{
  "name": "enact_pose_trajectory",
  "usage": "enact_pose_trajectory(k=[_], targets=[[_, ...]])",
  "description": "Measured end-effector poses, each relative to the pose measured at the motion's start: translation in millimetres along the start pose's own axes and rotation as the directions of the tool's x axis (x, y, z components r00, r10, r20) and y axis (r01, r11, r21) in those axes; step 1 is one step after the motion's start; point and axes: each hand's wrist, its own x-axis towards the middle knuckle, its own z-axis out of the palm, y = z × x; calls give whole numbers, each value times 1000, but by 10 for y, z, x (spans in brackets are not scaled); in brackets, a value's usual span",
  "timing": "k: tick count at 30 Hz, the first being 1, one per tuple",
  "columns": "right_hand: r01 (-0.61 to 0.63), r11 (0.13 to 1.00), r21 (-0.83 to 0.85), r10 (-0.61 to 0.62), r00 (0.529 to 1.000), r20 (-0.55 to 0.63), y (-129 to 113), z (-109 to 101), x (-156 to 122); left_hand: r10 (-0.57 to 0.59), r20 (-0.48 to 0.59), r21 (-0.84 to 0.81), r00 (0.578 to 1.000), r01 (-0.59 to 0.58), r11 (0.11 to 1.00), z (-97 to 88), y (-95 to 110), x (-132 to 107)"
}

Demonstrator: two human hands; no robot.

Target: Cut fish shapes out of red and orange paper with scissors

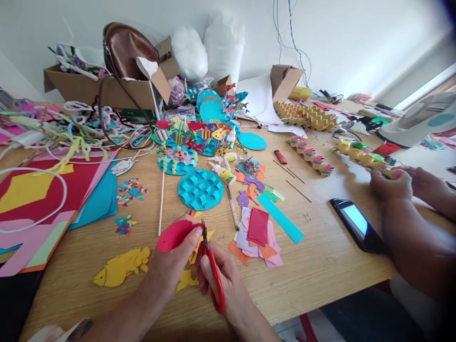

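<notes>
Mid-cut: left hand (pixel 170 268) pinches red paper fish (pixel 173 236); right hand (pixel 228 280) grips scissors (pixel 214 273) at fish's 3 o'clock; next snip likely needs steady paper.

No legible txt, labels, brands or nos. anywhere on table

Paper fish (pixel 174 235) over the near part of the table (pixel 320 256), scissors (pixel 214 271) just right of it, another fish cutout (pixel 121 268) lying left, paper disc (pixel 200 189) behind, scrap pile (pixel 258 235) right, phone (pixel 358 224) further right.
</notes>
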Motion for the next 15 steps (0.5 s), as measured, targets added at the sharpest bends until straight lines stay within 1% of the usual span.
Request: enact_pose_trajectory(k=[3,7,11,14,15], targets=[[34,996,-78,-36,999,-16,-2,-8,3,-7,-13,0,1000,7,1000,29,6,-11],[87,972,-219,-94,995,-21,22,-23,7,19,-19,-18,1000,-20,1000,64,16,-29],[101,967,-235,-108,994,-17,55,-24,10,21,9,-25,1000,-21,999,56,-2,-32],[107,967,-230,-114,993,-18,67,-20,11,30,16,-23,999,-29,999,51,-6,-30],[108,968,-228,-115,993,-19,70,-20,12,27,3,-20,1000,-27,999,55,0,-31]])
